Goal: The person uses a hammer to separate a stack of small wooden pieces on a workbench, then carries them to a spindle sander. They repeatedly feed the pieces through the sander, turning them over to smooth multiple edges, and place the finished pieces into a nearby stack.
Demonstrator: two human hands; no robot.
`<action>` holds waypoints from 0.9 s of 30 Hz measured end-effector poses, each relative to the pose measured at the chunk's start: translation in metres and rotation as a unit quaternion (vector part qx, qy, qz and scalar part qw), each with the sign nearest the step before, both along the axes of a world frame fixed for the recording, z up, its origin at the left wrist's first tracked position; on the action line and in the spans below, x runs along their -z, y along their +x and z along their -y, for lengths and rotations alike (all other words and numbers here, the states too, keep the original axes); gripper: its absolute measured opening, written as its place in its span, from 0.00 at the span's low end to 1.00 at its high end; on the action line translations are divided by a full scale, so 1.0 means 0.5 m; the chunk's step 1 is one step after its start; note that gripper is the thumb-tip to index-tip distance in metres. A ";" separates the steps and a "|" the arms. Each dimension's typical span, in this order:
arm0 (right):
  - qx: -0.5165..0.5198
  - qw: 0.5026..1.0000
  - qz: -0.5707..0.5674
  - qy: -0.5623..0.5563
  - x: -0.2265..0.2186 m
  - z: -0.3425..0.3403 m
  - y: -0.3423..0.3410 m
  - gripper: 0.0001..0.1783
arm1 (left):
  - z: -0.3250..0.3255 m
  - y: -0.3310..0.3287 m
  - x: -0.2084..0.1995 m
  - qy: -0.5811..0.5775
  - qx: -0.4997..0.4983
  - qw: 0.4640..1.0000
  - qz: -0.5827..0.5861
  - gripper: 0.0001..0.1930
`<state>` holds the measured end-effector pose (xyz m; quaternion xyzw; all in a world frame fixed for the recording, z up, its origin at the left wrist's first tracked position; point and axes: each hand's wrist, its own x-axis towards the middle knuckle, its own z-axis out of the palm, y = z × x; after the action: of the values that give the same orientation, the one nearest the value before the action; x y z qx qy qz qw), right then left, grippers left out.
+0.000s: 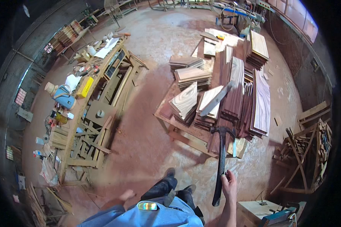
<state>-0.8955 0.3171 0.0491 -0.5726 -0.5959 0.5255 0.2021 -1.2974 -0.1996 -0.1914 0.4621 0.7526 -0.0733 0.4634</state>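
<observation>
At the far left, a workbench point(78, 112) is carrying a blue jug point(65, 100), a yellow box point(85, 87) and a scatter of small tools, with scrap wood lying beneath it. Nearer the lower edge, the left hand point(127, 195) is hanging beside the blue-clad lap, touching no tool; it is blurring, so I cannot tell whether its fingers are spread or pressed together. Across the floor, a low table point(163, 109) is bearing the boards: a pale stack point(193, 76) on its left, a dark stack point(234, 89) in the middle and a long stack point(262, 102) on the right. A saw point(216, 101) is lying aslant over the boards. In front, the hammer point(220, 162) is standing nearly upright in view, its head overlapping the table's near edge and its handle reaching down over the floor. The right hand point(230, 184) is curling its fingers at the handle's right side; whether they are closing fully around it, I cannot tell. Judging by the piles, cutting and sorting are looking largely done, while several stacks are sitting askew and no boards are visibly being joined. Farther right, a rack point(305, 162) is holding offcuts.
</observation>
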 end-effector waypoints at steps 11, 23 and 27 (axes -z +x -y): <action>-0.065 0.945 0.305 0.098 -0.051 0.006 -0.117 0.34 | -0.272 -0.276 -0.115 0.215 -0.327 0.919 -0.051 0.24; 0.196 0.936 0.290 0.045 -0.010 0.132 -0.161 0.19 | -0.373 -0.923 -0.073 0.197 -0.357 0.912 0.043 0.25; 0.384 0.918 0.086 0.051 -0.035 0.283 -0.351 0.09 | -0.493 -0.890 -0.152 0.159 -0.456 0.868 0.116 0.21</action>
<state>-1.0713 0.1756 0.0669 -0.7893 -0.3708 0.3254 0.3655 -1.7426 0.0471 -0.1152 0.1397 0.8220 0.3207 0.4493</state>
